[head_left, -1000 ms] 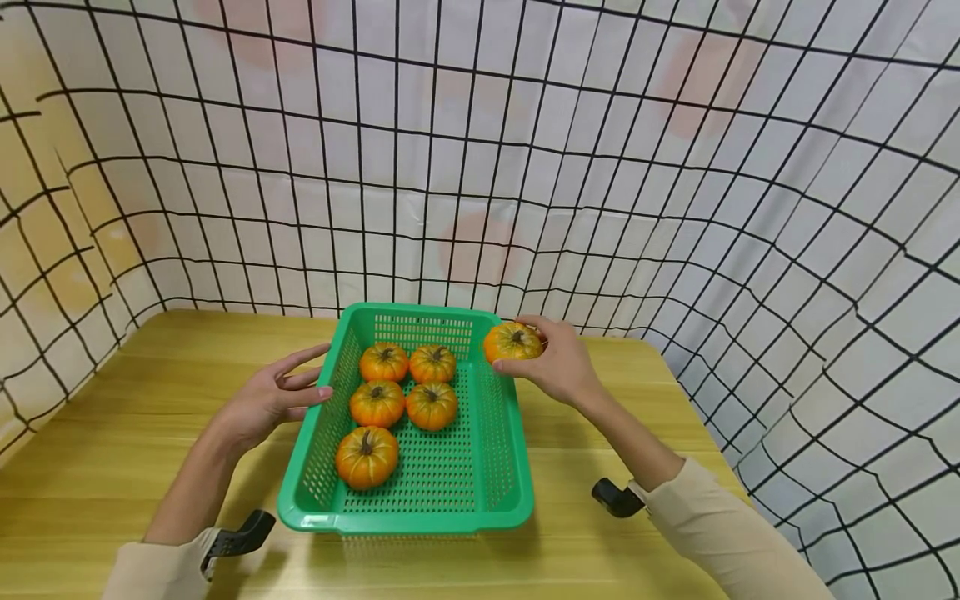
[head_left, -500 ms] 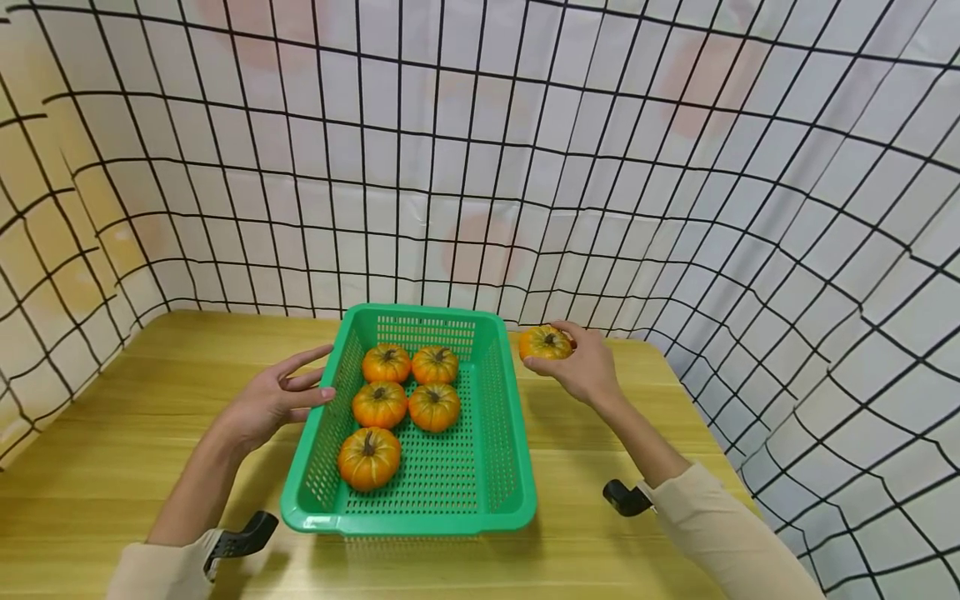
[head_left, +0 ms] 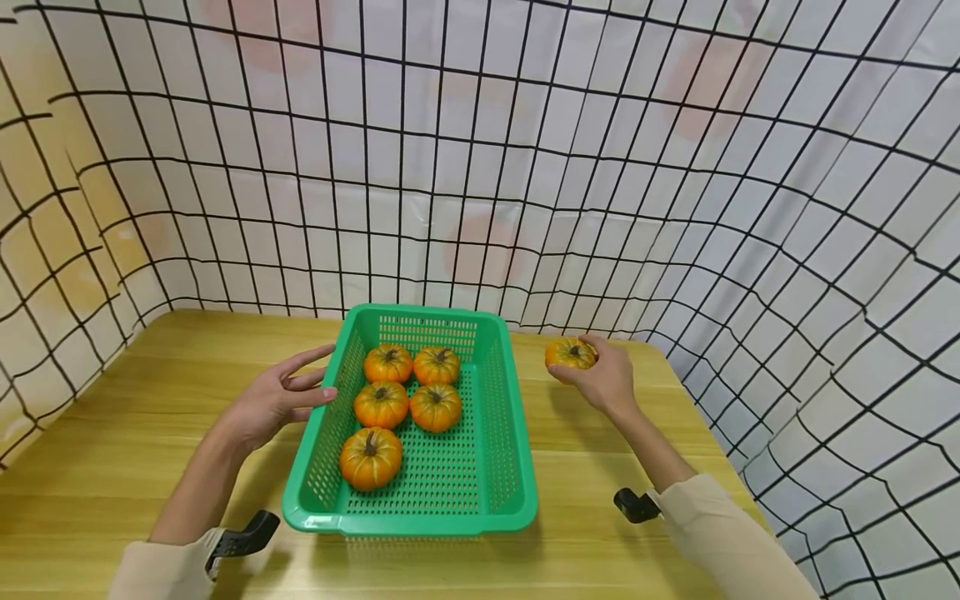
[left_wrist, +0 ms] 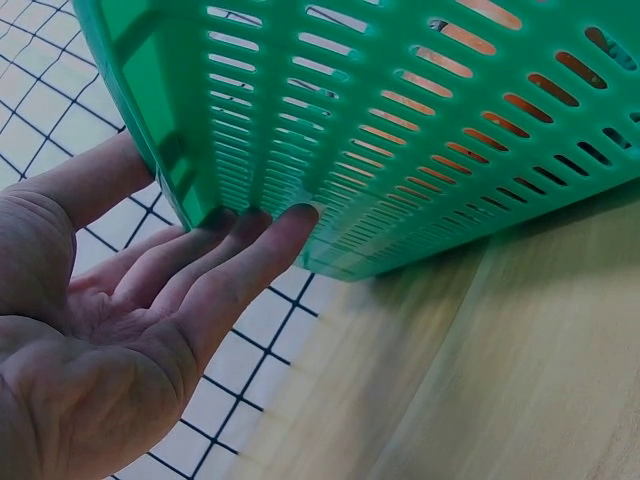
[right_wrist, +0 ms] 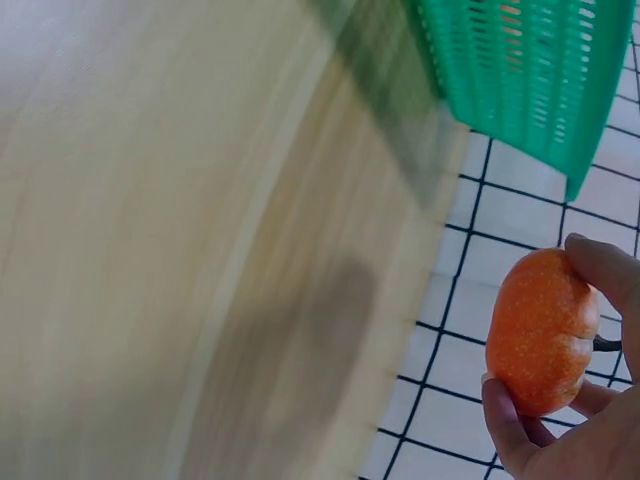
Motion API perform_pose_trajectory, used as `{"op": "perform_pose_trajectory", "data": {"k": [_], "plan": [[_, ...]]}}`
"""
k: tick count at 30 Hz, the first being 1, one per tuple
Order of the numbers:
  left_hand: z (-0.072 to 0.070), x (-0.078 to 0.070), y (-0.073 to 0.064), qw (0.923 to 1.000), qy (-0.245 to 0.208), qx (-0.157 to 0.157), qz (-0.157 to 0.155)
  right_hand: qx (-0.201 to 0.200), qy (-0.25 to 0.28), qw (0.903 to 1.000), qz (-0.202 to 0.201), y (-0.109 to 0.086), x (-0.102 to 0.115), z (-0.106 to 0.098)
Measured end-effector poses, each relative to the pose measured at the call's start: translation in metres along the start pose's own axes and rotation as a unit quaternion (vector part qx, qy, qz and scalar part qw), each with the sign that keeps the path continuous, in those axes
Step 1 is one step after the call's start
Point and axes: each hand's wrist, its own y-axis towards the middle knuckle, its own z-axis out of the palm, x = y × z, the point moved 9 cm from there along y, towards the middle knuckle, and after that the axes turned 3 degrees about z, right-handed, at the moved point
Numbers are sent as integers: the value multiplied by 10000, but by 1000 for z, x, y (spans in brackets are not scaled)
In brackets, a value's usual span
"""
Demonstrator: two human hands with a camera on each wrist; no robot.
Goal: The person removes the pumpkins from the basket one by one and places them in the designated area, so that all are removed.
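A green plastic basket (head_left: 412, 523) stands on the table and holds several small orange pumpkins (head_left: 371, 458). My left hand (head_left: 273, 404) is at the basket's left side with its fingers extended; in the left wrist view the fingertips (left_wrist: 300, 215) touch the slotted outer wall and the thumb lies near the rim. To the right of the basket, my right hand (head_left: 603, 375) grips another small pumpkin (head_left: 570, 353) between thumb and fingers. The right wrist view has this pumpkin (right_wrist: 540, 330) with its dark stem toward the palm, above the tabletop and apart from the basket.
The wooden table (head_left: 585, 517) extends on both sides of the basket. A white curtain with a black grid (head_left: 480, 183) closes off the back and sides, close behind the table's far edge. A black wrist camera mount (head_left: 636, 505) sits on the right forearm.
My right hand has carried the pumpkin from over the basket's right rim out to the right and lower toward the table. The left hand and basket have stayed nearly in place.
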Motion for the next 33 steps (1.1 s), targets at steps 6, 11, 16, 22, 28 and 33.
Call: {"op": "perform_pose_trajectory", "data": {"k": [6,11,16,22,28,33], "plan": [[0,0,1,10000,-36,11,12,-51,6,9999,104,2,-15,4],[0,0,1,10000,-13,27,17,-50,6,9997,223,2,-29,11],[-1,1,1,10000,-31,37,-4,-61,-53,9995,316,1,-39,18],[-1,2,0,10000,-22,32,14,-66,-23,9989,463,1,-48,26],[0,1,0,10000,32,19,56,-57,35,9987,502,-2,-52,31],[1,0,0,9999,-63,41,84,-45,54,9986,516,0,-55,34]]}}
